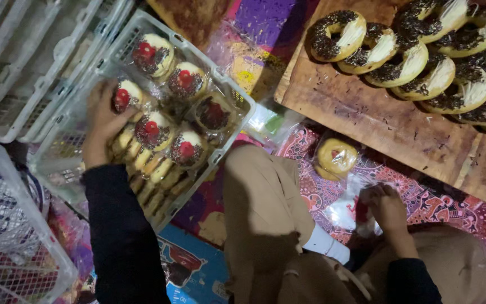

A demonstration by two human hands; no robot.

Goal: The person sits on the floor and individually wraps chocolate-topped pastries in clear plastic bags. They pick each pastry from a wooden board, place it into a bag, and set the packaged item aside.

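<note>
- Left hand [103, 121] reaches into the white plastic crate [229, 90], fingers curled over a wrapped doughnut [126, 95] with a red cherry top — it sits at the left end of the upper row, touching its neighbours
- Right hand [386, 207] low on the patterned mat [457, 208], fingers closed on a bit of clear plastic wrap [349, 208]; whether anything more is in the grip cannot be told
- One bagged plain doughnut [337, 157] lies loose on the mat, just beside the wooden board [367, 107]
- Chocolate-sprinkled doughnuts [417, 56] overlap in a row on the board, unwrapped
- Handling, judged: light, soft, easily dented — topping and cherry smear under pressure, film is slippery
- Best taken by the sides of the ring, or by slack film at the edge, never from above on the icing
</note>
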